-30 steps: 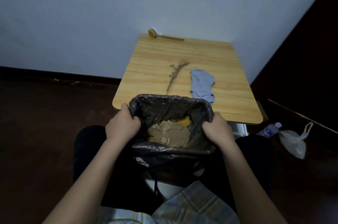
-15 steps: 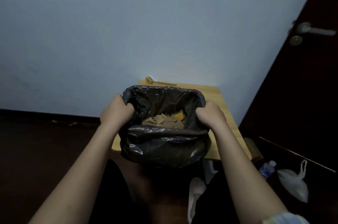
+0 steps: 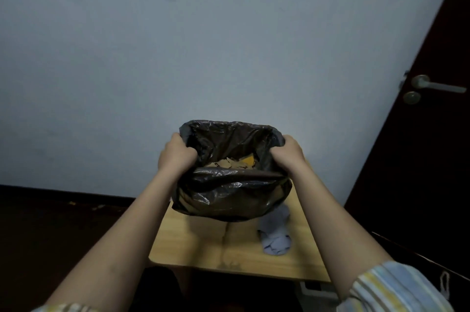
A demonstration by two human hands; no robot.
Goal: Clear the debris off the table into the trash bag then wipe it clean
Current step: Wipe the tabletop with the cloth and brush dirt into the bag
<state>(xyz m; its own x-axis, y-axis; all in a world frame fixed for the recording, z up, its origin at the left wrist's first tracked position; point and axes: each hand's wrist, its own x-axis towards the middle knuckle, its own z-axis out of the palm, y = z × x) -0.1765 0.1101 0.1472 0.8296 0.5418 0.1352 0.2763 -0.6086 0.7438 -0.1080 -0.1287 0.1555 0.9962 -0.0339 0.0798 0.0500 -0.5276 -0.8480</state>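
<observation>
Above table (image 3: 193,240): trash bag (image 3: 229,192) raised higher; left grip (image 3: 175,156), right grip (image 3: 288,154) still clutching rim.

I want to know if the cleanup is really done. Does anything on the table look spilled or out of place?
Yes. A thin line of dirt runs along the wooden table below the raised trash bag, ending in a smudge near the front edge. A crumpled blue cloth lies beside it, unused.
</observation>
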